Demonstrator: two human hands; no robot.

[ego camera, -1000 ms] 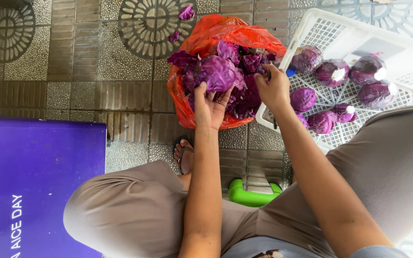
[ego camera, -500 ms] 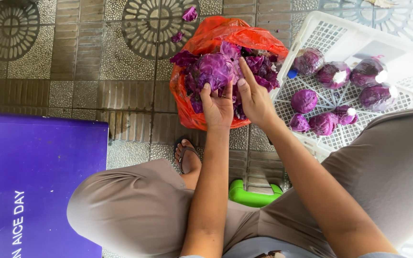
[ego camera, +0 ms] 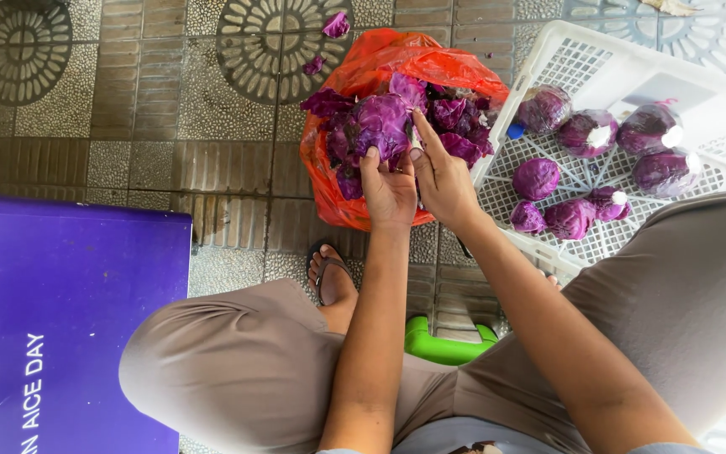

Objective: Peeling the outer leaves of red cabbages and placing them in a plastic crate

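An orange plastic bag (ego camera: 338, 189) stands on the tiled floor, heaped with loose purple cabbage leaves (ego camera: 380, 122). Both my hands are over its near side, pressed together. My left hand (ego camera: 388, 192) shows its back, with its fingers curled onto a clump of the leaves. Right beside it, my right hand (ego camera: 444, 175) has its index finger stretched out along the leaves. What lies under the palms is hidden.
A white slotted crate (ego camera: 598, 59) at the right holds several wrapped purple cabbage heads (ego camera: 536, 177). A purple box (ego camera: 60, 319) fills the lower left. Leaf scraps (ego camera: 335, 23) lie beyond the bag. My sandalled foot (ego camera: 334, 282) and a green stool (ego camera: 443, 343) are below.
My right hand has come left from the crate side to join my left hand over the bag. The left hand has stayed at the leaves.
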